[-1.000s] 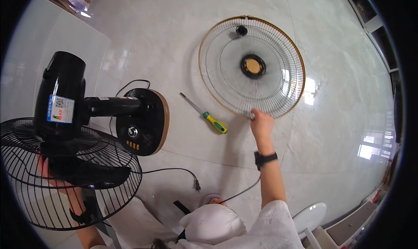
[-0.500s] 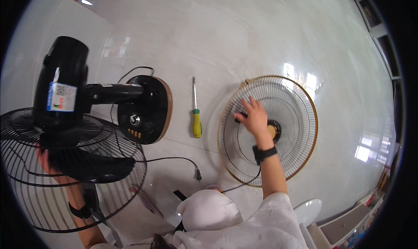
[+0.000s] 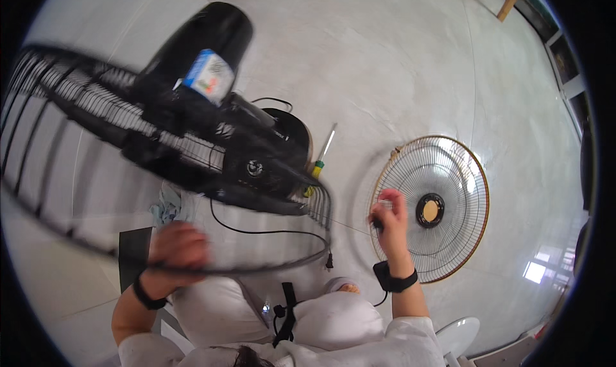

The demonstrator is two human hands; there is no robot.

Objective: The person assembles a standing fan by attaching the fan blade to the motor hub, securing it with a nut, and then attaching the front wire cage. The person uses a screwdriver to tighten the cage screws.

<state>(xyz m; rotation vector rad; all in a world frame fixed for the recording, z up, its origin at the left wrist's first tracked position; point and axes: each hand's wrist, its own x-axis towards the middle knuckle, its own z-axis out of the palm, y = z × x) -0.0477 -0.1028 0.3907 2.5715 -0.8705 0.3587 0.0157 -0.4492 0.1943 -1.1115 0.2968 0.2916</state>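
Fan point(image 3: 192, 107), tilted, left hand point(image 3: 179, 246) at near rim point(image 3: 240, 270), grip untellable through blur. Right of fan: black cap point(image 3: 377, 224) clamped in right hand point(image 3: 393, 223), presumably against loss; flat-laid grille point(image 3: 430, 211).

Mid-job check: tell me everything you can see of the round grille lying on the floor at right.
The grille is a round cage of thin, metallic-looking wires fanning out from a dark hub with a gold-toned centre disc. Its rim is gold-brown, with a small tab at the upper left. It lies on the pale floor, right of the screwdriver. The right hand, gripping a small dark piece, overlaps its left edge; whether they touch is unclear.
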